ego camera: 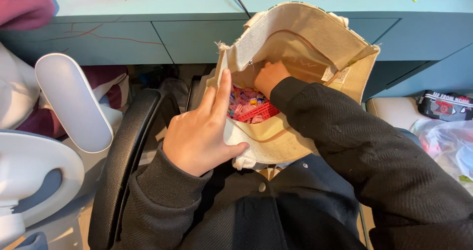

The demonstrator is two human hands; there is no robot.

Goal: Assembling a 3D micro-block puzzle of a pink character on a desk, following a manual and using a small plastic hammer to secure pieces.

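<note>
Canvas bag on lap, mouth open; left hand pinches its near rim, fingers extended; right hand reaches inside above red basket of pink bricks, grip cannot be told; basket not lifted out.

bag before desk | basket in bag | armrest left of bag

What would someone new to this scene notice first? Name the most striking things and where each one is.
A cream canvas bag sits open in the middle, on the person's lap against a teal desk. The left hand holds its near edge open while the right hand reaches inside. Down in the bag lies a red basket of pink pieces.
</note>
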